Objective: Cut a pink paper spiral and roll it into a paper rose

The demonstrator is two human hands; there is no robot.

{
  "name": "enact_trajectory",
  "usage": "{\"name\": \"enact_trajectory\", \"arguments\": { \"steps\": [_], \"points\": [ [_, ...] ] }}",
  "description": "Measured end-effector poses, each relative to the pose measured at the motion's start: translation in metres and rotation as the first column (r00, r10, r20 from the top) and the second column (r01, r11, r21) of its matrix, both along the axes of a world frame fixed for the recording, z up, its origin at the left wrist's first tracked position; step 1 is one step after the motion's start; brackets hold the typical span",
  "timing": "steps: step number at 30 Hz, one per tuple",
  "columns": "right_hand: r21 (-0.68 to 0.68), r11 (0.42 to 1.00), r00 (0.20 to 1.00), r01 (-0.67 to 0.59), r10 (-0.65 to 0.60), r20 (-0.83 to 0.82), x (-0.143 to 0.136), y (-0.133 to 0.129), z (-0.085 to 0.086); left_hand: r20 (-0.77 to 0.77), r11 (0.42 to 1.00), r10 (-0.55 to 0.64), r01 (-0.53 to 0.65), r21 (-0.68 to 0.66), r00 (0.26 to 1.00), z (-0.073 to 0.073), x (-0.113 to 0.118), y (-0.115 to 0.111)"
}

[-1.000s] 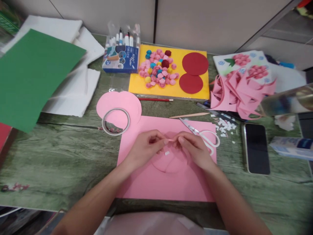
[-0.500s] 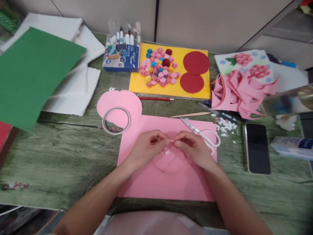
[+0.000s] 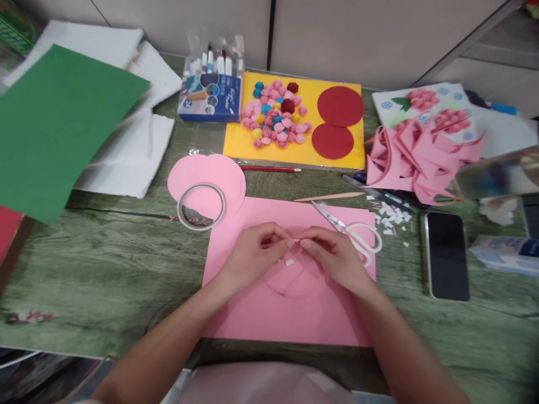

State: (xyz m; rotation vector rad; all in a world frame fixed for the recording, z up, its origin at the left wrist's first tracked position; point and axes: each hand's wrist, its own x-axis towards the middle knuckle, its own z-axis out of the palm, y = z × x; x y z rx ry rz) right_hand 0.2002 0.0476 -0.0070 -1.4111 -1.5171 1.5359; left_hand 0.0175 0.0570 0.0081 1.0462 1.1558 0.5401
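Over a pink sheet [image 3: 286,322] on the counter [image 3: 122,269], the fingers of the left hand [image 3: 257,252] and right hand [image 3: 334,255] were pinched together on a small pink piece [image 3: 296,240], a white scrap [image 3: 289,262] just below. White-handled scissors [image 3: 350,229] lay beside the right hand; a tape roll [image 3: 181,209] partly overlapped pink discs [image 3: 227,182]. Farther back, coloured balls [image 3: 275,120] and dark red discs [image 3: 340,106] rested on a yellow pack [image 3: 240,147]

"24" on the blue marker box [image 3: 209,100]
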Motion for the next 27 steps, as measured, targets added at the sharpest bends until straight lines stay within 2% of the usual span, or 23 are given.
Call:
{"name": "enact_trajectory", "arguments": {
  "steps": [12, 21, 27],
  "points": [
    [-0.045, 0.999, 0.999, 0.000, -0.001, -0.037, -0.0005, -0.0015, -0.0025, -0.063, 1.000, 0.003, -0.002, 0.019, 0.998, -0.0009, 0.0017, 0.0007],
    [0.056, 0.998, 0.994, 0.011, -0.017, 0.111, -0.0034, -0.0051, -0.0034, -0.148, 0.998, -0.013, 0.022, 0.064, 0.989, -0.0015, 0.0033, -0.0003],
    [0.013, 1.000, 0.999, 0.012, -0.011, -0.043, 0.0002, -0.0050, -0.0028, -0.117, 1.000, -0.002, 0.006, 0.030, 0.993, -0.0006, 0.0028, 0.0020]
  ]
}}
